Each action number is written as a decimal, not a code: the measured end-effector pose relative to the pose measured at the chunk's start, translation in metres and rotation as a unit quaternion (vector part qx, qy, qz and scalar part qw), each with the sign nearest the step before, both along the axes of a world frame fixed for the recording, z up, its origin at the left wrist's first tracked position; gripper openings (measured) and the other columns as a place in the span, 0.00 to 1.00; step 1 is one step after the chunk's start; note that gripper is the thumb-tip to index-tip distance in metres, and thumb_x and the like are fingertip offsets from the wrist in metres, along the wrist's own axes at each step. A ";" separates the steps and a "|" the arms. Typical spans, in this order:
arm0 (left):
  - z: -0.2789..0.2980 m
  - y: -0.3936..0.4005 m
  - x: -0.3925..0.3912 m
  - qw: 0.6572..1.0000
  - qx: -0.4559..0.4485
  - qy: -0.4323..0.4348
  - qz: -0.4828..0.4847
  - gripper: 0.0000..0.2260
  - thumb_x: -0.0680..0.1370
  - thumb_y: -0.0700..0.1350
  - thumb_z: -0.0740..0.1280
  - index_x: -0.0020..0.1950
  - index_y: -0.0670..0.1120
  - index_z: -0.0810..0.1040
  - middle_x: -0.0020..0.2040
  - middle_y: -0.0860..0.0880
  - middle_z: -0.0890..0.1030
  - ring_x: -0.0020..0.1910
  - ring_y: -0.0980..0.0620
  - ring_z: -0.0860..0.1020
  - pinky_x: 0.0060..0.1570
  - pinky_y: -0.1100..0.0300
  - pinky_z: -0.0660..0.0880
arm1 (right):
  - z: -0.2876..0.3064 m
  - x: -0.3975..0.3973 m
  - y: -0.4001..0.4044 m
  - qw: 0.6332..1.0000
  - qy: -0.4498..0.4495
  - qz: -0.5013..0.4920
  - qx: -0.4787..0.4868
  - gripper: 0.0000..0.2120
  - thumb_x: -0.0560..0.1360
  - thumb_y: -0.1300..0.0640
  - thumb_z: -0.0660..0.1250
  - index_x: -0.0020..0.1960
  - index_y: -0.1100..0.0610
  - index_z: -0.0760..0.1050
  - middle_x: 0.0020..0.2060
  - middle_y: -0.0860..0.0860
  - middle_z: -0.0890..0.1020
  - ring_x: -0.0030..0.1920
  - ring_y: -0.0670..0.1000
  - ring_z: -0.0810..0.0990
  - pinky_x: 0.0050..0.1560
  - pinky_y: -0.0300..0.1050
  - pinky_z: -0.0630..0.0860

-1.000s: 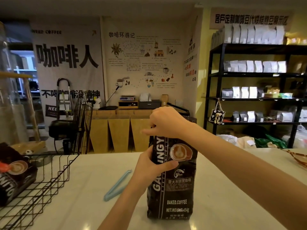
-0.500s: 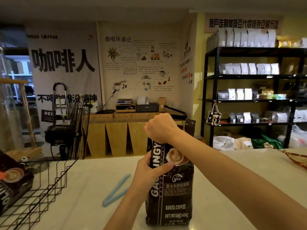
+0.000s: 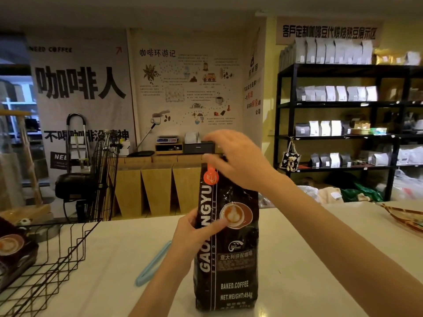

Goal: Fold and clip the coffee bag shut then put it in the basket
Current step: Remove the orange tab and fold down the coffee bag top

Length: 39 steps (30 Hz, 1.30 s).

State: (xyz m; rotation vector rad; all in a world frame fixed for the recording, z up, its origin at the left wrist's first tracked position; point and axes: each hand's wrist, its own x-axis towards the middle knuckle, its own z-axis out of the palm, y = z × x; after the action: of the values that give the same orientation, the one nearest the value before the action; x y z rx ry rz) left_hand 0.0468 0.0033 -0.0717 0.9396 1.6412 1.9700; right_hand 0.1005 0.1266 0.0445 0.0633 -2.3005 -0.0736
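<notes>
A black coffee bag (image 3: 231,259) stands upright on the white counter (image 3: 309,259). My left hand (image 3: 194,234) grips its left side at mid height, thumb across the front. My right hand (image 3: 240,161) is at the bag's top edge with its fingers spread and blurred; the thumb touches the top left corner, and the rest of the top is hidden behind the palm. A light blue clip (image 3: 153,264) lies on the counter just left of my left forearm. The black wire basket (image 3: 68,245) sits at the left edge.
Another coffee bag (image 3: 13,250) lies inside the basket. A patterned tray (image 3: 407,216) pokes in at the counter's right edge. Behind the counter are a black fan (image 3: 103,175), wooden cabinets and black shelves (image 3: 343,104) of bags.
My right hand has gone from a fist pressed on the folded top to spread fingers, and the bag's top now stands taller, showing an orange logo. My left hand keeps its grip.
</notes>
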 end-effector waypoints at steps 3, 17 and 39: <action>0.006 0.000 -0.002 0.999 0.014 -0.028 0.006 0.17 0.61 0.52 0.70 0.47 0.48 0.81 0.43 0.47 0.86 0.43 0.50 0.84 0.45 0.55 0.78 | -0.037 0.023 0.020 0.945 0.152 0.080 -0.280 0.24 0.74 0.48 0.62 0.68 0.52 0.64 0.63 0.48 0.73 0.63 0.44 0.71 0.63 0.40 0.68; 0.016 0.020 -0.005 0.981 0.097 -0.160 0.060 0.12 0.72 0.50 0.67 0.46 0.42 0.81 0.40 0.43 0.86 0.38 0.45 0.84 0.39 0.52 0.79 | -0.120 0.033 0.040 0.715 -0.058 0.251 -0.650 0.13 0.63 0.61 0.75 0.47 0.56 0.82 0.44 0.54 0.86 0.46 0.52 0.84 0.42 0.39 0.79; 0.116 0.097 -0.006 0.642 -0.322 0.678 0.157 0.13 0.77 0.50 0.58 0.42 0.44 0.76 0.38 0.46 0.75 0.40 0.46 0.76 0.44 0.51 0.74 | -0.120 0.033 0.034 0.679 -0.091 0.266 -0.678 0.16 0.65 0.56 0.72 0.53 0.54 0.79 0.46 0.50 0.86 0.50 0.51 0.83 0.46 0.42 0.78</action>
State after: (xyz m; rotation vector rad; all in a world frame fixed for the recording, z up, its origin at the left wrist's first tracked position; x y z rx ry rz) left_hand 0.0409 0.1004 0.0448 2.0574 3.0517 0.2591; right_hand 0.1339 0.1611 -0.0755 -0.0375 -1.8540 1.9659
